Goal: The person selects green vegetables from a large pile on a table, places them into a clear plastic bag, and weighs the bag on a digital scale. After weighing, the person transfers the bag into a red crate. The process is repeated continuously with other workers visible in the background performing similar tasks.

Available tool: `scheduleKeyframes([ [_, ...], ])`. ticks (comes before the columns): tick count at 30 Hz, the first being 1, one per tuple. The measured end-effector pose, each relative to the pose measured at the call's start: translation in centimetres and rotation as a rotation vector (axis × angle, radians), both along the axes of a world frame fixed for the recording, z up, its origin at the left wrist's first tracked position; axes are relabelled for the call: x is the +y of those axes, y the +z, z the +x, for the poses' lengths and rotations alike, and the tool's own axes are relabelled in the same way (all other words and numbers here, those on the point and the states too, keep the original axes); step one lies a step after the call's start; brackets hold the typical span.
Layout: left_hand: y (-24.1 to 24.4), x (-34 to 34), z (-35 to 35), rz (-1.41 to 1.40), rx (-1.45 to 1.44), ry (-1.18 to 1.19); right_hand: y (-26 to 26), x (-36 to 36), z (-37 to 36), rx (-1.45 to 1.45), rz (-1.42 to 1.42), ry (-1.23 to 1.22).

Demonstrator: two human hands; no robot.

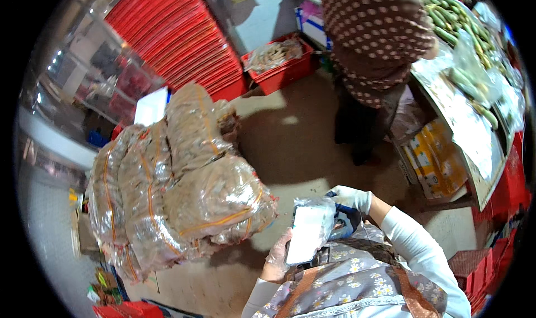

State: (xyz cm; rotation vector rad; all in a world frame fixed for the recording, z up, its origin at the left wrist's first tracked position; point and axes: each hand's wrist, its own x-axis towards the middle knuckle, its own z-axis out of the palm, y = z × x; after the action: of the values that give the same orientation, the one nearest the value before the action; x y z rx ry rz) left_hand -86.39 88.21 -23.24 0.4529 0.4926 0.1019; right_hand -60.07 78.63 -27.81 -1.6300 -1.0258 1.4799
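Observation:
My left hand [279,251], in a thin clear glove, holds the left side of a phone-like device [306,230] wrapped in clear plastic; its face is bright white. My right hand [347,205], in a white and dark-blue work glove, is at the device's upper right side, its fingers bent against the plastic. What exactly those fingers grip is partly hidden. Below the device lies my floral apron [356,276]. To the left, large plastic-wrapped sacks [209,192] with orange stripes are piled up.
A co-worker [377,46] in dotted clothing stands ahead, beside a table [473,138] bearing long green vegetables [448,16] and plastic bags. Tall stacked red crates [180,33] and a red bin [284,73] stand beyond the sacks. A yellow-patterned box [435,159] sits beneath the table.

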Motion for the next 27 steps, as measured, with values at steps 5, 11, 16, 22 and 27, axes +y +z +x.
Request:
scheduleKeyframes([
  [5, 1.6, -1.1, 4.8, -0.059, -0.004, -0.039, -7.1, -6.3, 3.9, -0.237, -0.043, -0.059],
  [11, -0.1, -1.8, 7.4, 0.061, 0.084, -0.061, 13.6, -13.1, 3.8, -0.16, 0.174, -0.888],
  [16, 2.5, -4.2, 10.4, 0.152, 0.081, -0.168, 10.8, -13.7, 1.2, -0.75, 0.175, -0.137],
  [22, -1.6, -5.2, 10.7, 0.074, 0.116, -0.315, 5.6, -17.1, 1.6, -0.192, 0.273, -0.11],
  [27, 7.6, -8.6, 15.0, 0.308, 0.217, -0.534, 3.7, -19.0, 3.5, -0.102, 0.298, -0.057],
])
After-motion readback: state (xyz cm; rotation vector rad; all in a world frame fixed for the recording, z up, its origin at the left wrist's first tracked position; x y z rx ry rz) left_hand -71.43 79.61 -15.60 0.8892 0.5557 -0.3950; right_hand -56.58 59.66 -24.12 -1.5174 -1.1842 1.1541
